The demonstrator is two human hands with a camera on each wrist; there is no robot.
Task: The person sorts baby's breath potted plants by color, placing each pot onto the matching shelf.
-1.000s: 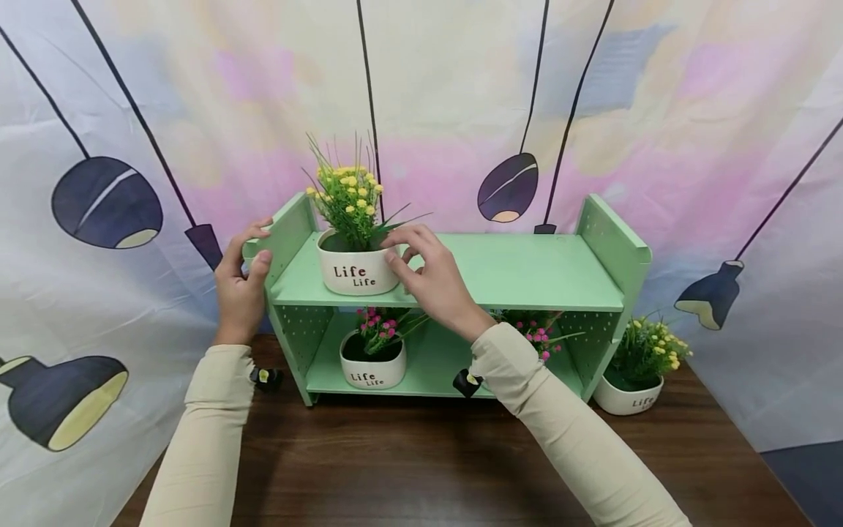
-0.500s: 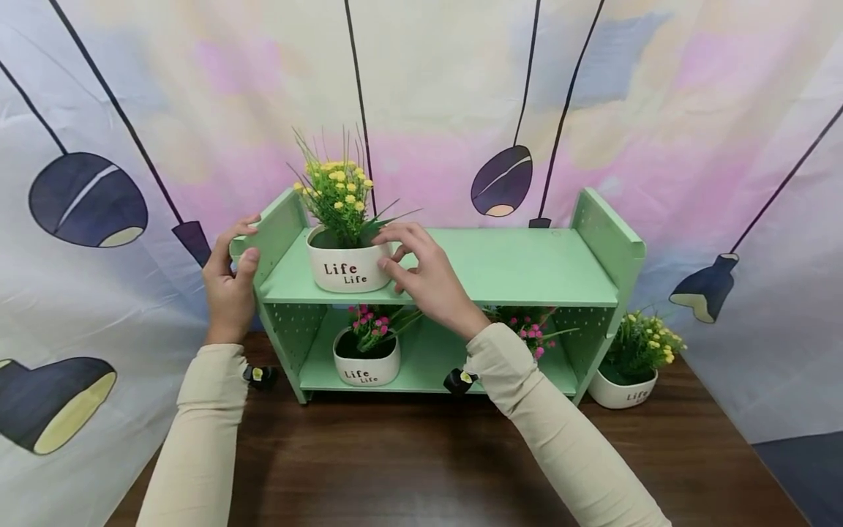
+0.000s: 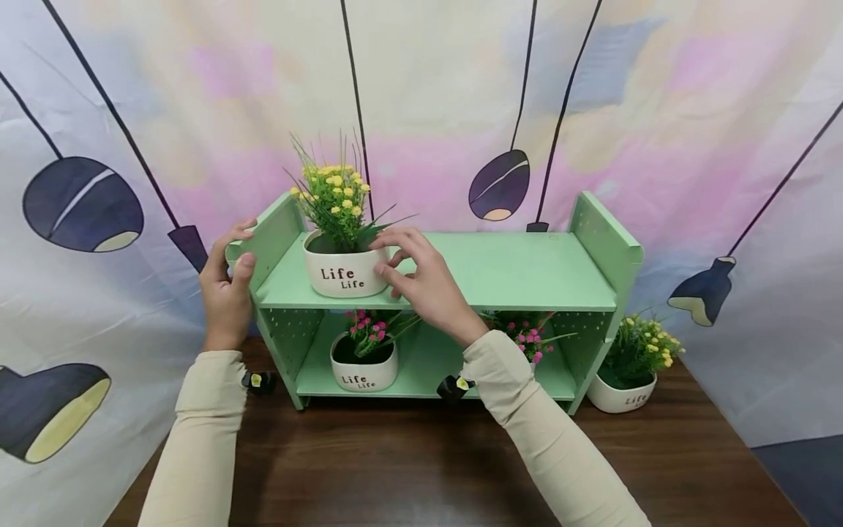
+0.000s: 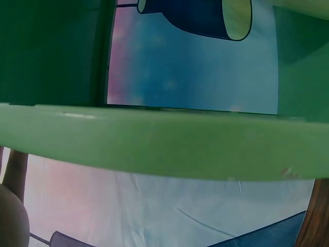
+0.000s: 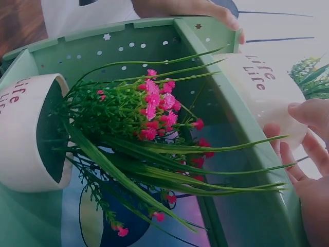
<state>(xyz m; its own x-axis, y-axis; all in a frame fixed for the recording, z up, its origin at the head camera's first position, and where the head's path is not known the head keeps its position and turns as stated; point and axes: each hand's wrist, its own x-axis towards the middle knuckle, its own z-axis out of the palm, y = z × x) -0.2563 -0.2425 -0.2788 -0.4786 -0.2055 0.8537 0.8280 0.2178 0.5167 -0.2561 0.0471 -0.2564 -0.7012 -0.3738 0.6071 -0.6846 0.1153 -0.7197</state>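
In the head view a white oval flower pot (image 3: 342, 277) lettered "Life", with yellow flowers, stands upright at the left end of the green shelf's (image 3: 507, 267) top board. My right hand (image 3: 424, 278) pinches the pot's right end, thumb at its front and a finger by the rim. My left hand (image 3: 227, 289) grips the shelf's left side panel, with fingers at its outer edge and thumb toward the front. In the right wrist view, the right thumb (image 5: 308, 110) lies against the pot. The left wrist view shows mostly a green board (image 4: 164, 144).
A pot with pink flowers (image 3: 364, 366) stands on the lower board at left; pink flowers (image 3: 530, 340) show at right, partly behind my sleeve. Another yellow-flowered pot (image 3: 622, 395) stands on the brown table (image 3: 395, 461) right of the shelf. A printed curtain (image 3: 421, 88) hangs behind.
The whole scene shifts a little left in the head view. Both hands keep their places, and the pot stays in the same spot on the shelf.
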